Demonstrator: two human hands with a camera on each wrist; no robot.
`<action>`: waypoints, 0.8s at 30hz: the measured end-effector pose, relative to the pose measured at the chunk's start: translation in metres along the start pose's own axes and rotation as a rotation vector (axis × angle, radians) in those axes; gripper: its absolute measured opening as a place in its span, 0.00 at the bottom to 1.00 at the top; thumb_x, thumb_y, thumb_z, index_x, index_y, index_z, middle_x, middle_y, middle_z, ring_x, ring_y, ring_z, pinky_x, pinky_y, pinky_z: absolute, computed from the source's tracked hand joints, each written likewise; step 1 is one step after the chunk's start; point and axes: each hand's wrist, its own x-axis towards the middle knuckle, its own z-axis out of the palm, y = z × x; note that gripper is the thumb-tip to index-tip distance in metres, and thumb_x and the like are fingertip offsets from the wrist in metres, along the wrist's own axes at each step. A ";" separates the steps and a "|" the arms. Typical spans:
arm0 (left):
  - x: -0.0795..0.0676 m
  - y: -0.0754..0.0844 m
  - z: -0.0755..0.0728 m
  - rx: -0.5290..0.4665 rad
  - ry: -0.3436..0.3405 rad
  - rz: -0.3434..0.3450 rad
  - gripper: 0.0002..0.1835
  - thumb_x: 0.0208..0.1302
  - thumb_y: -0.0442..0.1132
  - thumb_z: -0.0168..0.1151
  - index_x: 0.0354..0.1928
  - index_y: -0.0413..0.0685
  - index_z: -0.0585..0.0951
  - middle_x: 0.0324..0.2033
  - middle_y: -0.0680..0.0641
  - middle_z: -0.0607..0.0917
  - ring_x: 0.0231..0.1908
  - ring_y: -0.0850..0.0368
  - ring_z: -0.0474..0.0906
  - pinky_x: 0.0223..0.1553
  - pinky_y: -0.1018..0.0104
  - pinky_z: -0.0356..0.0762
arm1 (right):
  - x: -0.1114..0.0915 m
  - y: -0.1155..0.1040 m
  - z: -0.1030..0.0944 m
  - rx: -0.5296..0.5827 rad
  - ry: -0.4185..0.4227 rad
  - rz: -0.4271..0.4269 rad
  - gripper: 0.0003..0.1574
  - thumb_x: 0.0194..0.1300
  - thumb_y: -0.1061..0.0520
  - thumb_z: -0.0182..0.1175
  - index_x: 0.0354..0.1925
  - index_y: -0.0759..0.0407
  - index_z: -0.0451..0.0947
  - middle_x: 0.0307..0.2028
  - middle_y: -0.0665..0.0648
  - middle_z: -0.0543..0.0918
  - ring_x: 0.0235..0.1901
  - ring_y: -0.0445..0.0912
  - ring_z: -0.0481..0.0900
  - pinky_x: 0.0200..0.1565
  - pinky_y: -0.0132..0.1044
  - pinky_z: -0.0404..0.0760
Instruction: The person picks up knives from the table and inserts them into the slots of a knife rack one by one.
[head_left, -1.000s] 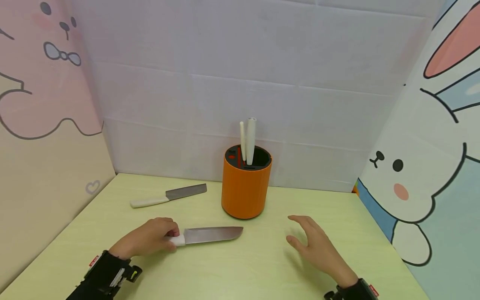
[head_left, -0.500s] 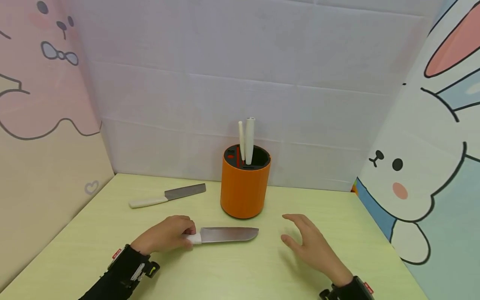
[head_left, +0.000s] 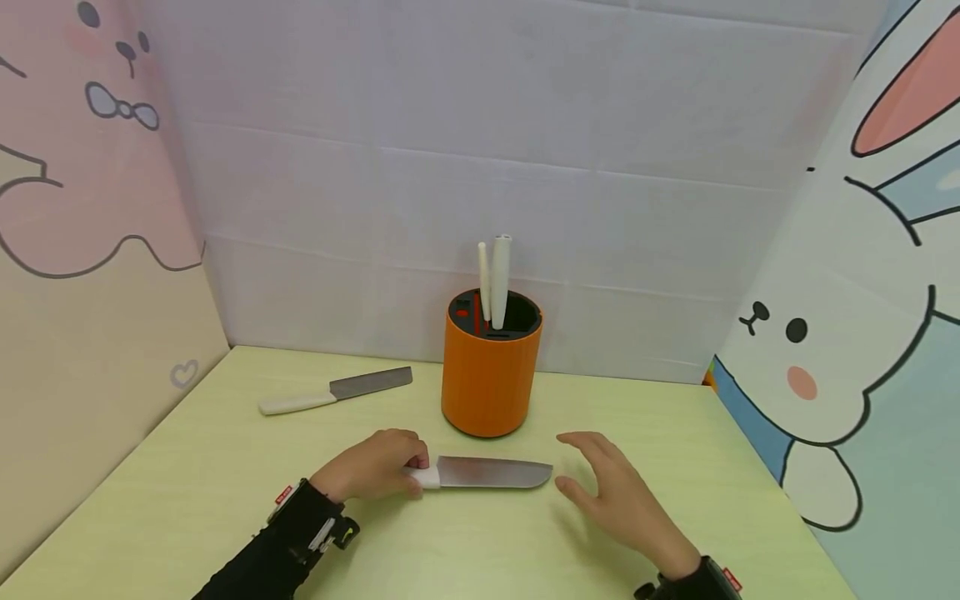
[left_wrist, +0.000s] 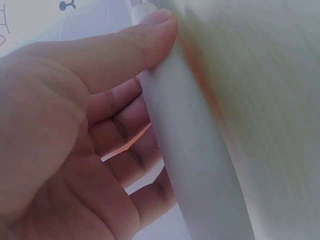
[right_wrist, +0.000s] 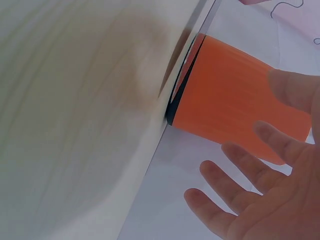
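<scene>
Left wrist: gripped knife (left_wrist: 195, 145), blade (head_left: 495, 473) unclear

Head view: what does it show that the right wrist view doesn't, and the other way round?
Only the head view shows the left hand gripping the chef's knife, the white handles in the knife block, and the rabbit drawing.
Only the right wrist view shows the palm of the right hand.
Both show that hand, the knife block and the table.
</scene>
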 end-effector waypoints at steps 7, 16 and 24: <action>0.016 0.010 0.004 -0.031 -0.021 -0.011 0.12 0.51 0.45 0.74 0.33 0.55 0.79 0.29 0.60 0.73 0.30 0.63 0.68 0.34 0.69 0.69 | 0.000 -0.003 0.000 0.000 0.006 -0.032 0.32 0.62 0.49 0.66 0.62 0.51 0.69 0.58 0.49 0.71 0.57 0.43 0.68 0.53 0.48 0.75; 0.032 0.024 0.009 -0.045 -0.027 -0.004 0.11 0.51 0.44 0.74 0.33 0.54 0.80 0.29 0.60 0.74 0.31 0.64 0.68 0.35 0.69 0.70 | 0.000 -0.004 0.000 0.012 0.000 -0.027 0.33 0.60 0.51 0.68 0.61 0.51 0.69 0.58 0.49 0.71 0.58 0.42 0.67 0.53 0.48 0.75; 0.044 0.031 0.016 -0.048 -0.030 -0.019 0.12 0.51 0.46 0.75 0.33 0.56 0.80 0.29 0.61 0.75 0.31 0.64 0.69 0.35 0.70 0.70 | 0.000 -0.005 0.001 0.016 -0.009 -0.017 0.33 0.60 0.51 0.68 0.62 0.49 0.69 0.58 0.48 0.71 0.58 0.42 0.67 0.52 0.48 0.76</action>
